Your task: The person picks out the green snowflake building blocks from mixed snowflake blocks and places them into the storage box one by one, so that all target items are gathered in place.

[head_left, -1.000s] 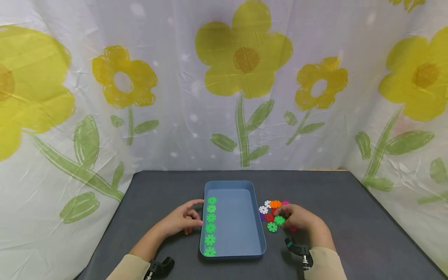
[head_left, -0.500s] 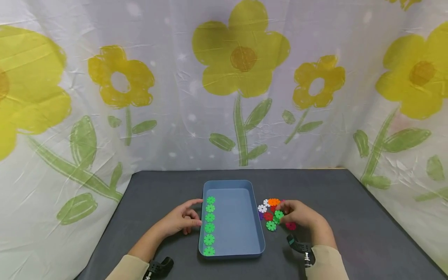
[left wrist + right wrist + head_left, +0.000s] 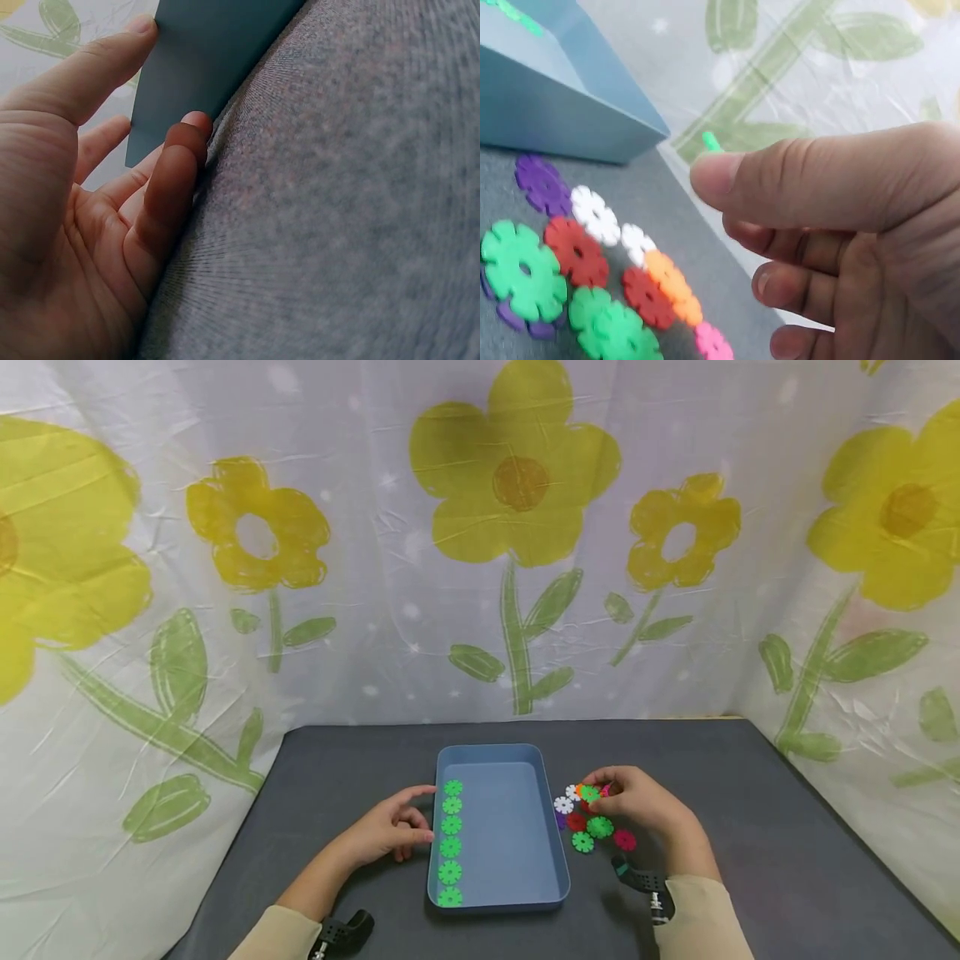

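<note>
My right hand (image 3: 641, 800) pinches a green notched plastic disc (image 3: 590, 793) between thumb and fingers, raised over a loose pile of similar discs. In the right wrist view only a sliver of that green disc (image 3: 710, 141) shows past the thumb tip. Below the hand lie other green discs (image 3: 599, 827), a red disc (image 3: 576, 822) and a white disc (image 3: 563, 805). A blue-grey tray (image 3: 504, 835) holds a column of green discs (image 3: 451, 825) along its left side. My left hand (image 3: 392, 828) touches the tray's left wall with thumb and index finger, its other fingers loosely bent.
A purple disc (image 3: 541, 184), an orange disc (image 3: 671, 285) and a pink disc (image 3: 714, 343) are also in the pile, right of the tray. A crimson disc (image 3: 624, 839) lies at the pile's right edge. Flower-printed curtain (image 3: 360, 568) surrounds the dark cloth-covered table (image 3: 360, 752).
My right hand has taken a green disc from the pile, lifting it up and slightly away from me. The left hand has stayed at the tray's wall.
</note>
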### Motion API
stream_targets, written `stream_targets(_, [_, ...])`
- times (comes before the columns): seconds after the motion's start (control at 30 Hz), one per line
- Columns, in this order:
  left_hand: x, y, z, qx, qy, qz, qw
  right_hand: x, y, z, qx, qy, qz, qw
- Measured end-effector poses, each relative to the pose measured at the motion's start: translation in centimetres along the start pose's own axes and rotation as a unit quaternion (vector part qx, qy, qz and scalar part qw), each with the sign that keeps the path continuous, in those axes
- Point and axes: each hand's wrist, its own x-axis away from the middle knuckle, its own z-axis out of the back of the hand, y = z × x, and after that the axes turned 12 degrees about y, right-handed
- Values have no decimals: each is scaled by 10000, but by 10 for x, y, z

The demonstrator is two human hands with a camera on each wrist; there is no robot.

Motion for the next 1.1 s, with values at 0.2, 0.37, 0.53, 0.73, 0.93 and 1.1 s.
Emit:
stream_targets(0.2, [3,0,3,27,32,9,10000,-16,-18,-4,66,-168,315,9993])
stream_targets(0.37, [3,-1,3,22,-10,-32,10000,-27,-35,-5,103,-213,330,9992])
stream_targets(0.53, [3,1,3,18,-34,-49,10000,-38,-47,-10,189,-265,416,9986])
stream_targets(0.73, [2,2,3,1,-37,-94,9999,-51,-62,-23,241,-265,736,9966])
stream_targets(0.93, [2,2,3,42,-81,-101,9999,-65,-73,-42,198,-396,1013,9939])
stream_targets(1.1, [2,0,1,91,-61,-42,9999,-76,-76,-58,192,-525,1169,9916])
